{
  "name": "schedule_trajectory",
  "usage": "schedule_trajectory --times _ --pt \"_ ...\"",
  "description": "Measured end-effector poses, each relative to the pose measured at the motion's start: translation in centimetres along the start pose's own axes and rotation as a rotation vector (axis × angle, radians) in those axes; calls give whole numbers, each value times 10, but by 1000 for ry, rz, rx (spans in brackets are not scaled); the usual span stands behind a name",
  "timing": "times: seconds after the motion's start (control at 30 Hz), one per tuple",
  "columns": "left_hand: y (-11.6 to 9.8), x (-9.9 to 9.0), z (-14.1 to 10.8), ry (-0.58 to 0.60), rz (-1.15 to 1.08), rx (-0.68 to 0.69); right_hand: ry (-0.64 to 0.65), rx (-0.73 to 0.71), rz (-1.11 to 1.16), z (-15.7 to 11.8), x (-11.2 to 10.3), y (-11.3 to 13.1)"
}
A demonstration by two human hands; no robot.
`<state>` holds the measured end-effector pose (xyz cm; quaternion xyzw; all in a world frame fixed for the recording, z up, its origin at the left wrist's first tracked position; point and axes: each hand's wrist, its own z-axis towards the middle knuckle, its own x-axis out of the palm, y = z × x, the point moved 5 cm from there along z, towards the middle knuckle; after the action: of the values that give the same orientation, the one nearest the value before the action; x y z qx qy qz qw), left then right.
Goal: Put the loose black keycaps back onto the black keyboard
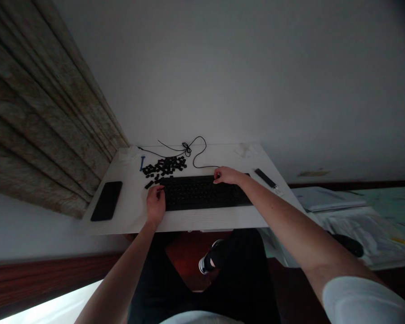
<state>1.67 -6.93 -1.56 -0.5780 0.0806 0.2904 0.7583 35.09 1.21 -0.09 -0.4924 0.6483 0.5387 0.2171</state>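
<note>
A black keyboard (pixel 199 193) lies across the white table in front of me. My left hand (pixel 155 203) rests at its left end, fingers curled at the upper left corner; what they hold, if anything, is too small to tell. Over the keyboard's back edge, right of its middle, my right hand (pixel 227 175) has thumb and fingertips pinched together, and anything between them is hidden. Behind the keyboard's left part lies a heap of small black keycaps (pixel 167 166), a few of them loose close to my left hand.
On the white table (pixel 178 222) are a black phone-like slab (pixel 107 201) at left, a small blue tool (pixel 142 163), a looped black cable (pixel 186 149) at the back and a dark narrow object (pixel 266 178) at right. A curtain (pixel 43 108) hangs at left; a wall stands behind.
</note>
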Motion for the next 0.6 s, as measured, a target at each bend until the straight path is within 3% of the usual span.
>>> schedule_trajectory --times 0.13,0.2,0.27,0.33,0.4,0.5,0.6 --pt "-1 0 1 11 22 33 -330 58 160 -33 -18 -24" --pt "-4 -1 0 15 51 62 -554 241 110 -63 -34 -56" --pt "-12 -1 -2 22 101 126 -693 455 -41 -96 -47 -92" --pt "-24 2 -8 40 166 231 -723 656 -165 -126 -51 -124" --pt "-38 10 -16 97 223 349 -649 764 -221 -144 -47 -147" --pt "-61 36 -31 264 272 512 -548 740 -228 -152 -35 -163" --pt "-83 66 -43 411 309 649 -554 630 -246 -149 -32 -162"
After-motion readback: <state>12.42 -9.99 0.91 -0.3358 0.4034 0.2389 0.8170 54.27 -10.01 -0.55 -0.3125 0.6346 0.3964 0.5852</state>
